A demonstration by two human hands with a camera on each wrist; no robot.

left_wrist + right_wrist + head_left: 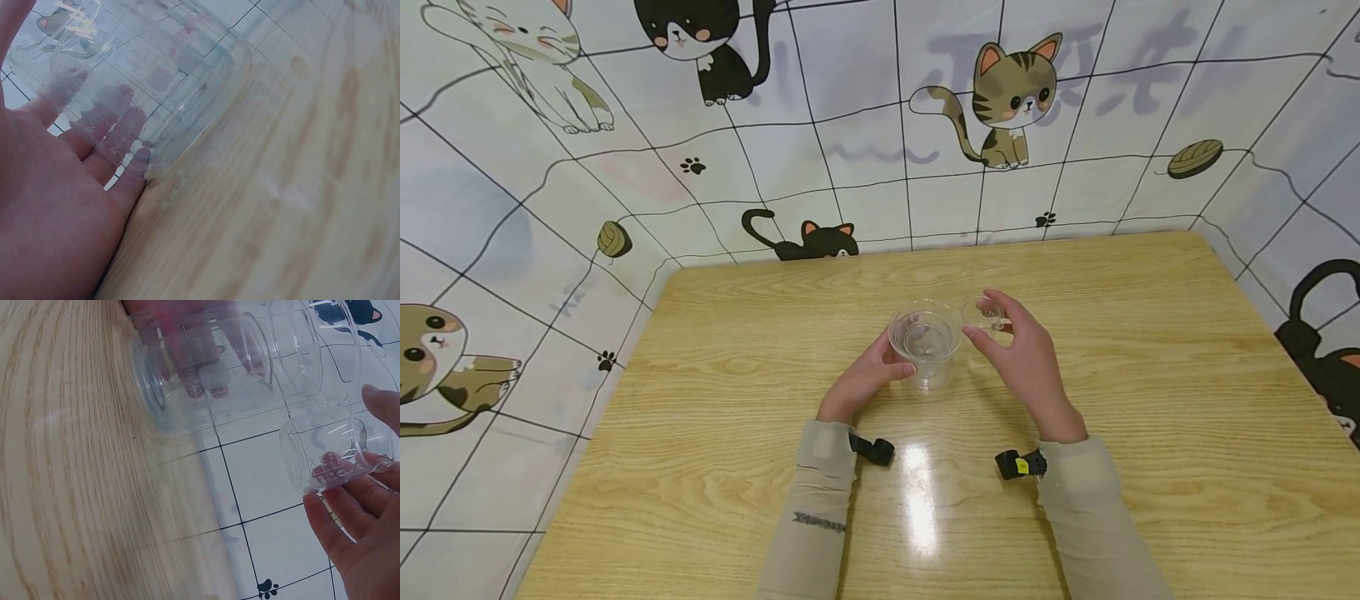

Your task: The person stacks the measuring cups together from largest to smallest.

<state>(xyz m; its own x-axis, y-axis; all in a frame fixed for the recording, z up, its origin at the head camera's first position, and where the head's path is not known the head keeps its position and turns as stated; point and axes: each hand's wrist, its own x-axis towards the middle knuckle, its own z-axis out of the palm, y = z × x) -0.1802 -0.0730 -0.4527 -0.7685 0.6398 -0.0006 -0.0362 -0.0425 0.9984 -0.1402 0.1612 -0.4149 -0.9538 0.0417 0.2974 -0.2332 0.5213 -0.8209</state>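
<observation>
A large clear glass beaker (931, 372) stands upright on the wooden table, with several clear rims showing at its top. My left hand (871, 367) holds its left side, thumb in front and fingers behind. Those fingers show through the printed glass (159, 78) in the left wrist view. Right beside the large rim, a small clear beaker (322, 456) with printed graduations is raised off the table. My right hand (1026, 354) grips this small beaker from the right, between thumb and fingers. In the right wrist view its fingertips (315, 503) lie along the glass.
The light wooden table (715, 467) extends around both hands. A white grid backdrop (865, 142) with cartoon cats rises behind it and along both sides. Black wrist cameras (872, 451) sit on both cuffs. A bright reflection lies on the wood between the forearms.
</observation>
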